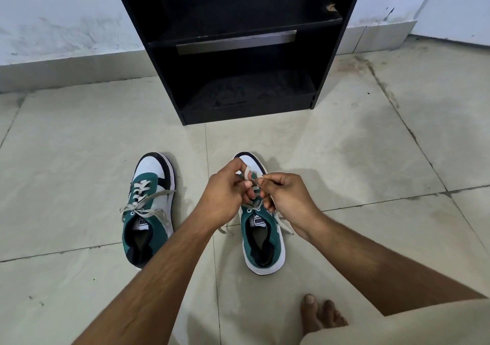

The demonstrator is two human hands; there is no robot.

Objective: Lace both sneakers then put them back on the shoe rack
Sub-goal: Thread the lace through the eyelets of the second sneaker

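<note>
Pale floor tiles (344, 159) run everywhere, a bit stained, with the person crouched low enough that a bare foot (318, 315) pokes in at the bottom edge. Just past that, the right sneaker (265, 241) sits heel-toward-them, which makes sense since the eyelets face up and stay easy to reach. Both hands are bunched over its tongue: the left hand (225, 196) is pinching a loop of the pale lace (247, 172), and the right hand (287, 193) is pinching the other strand right against it, so it looks like the bow is being formed. Loose lace ends trail off both sides of the shoe onto the floor.

Left sneaker (148, 212) sits beside it, near but not touching, and its laces already look crossed and knotted, ends flopping out sideways.

Further back, the black shoe rack (342, 60) stands against the white wall (53, 13), its shelves bare as far as I can see, straight ahead of the shoes so putting them back should be a short reach.
</note>
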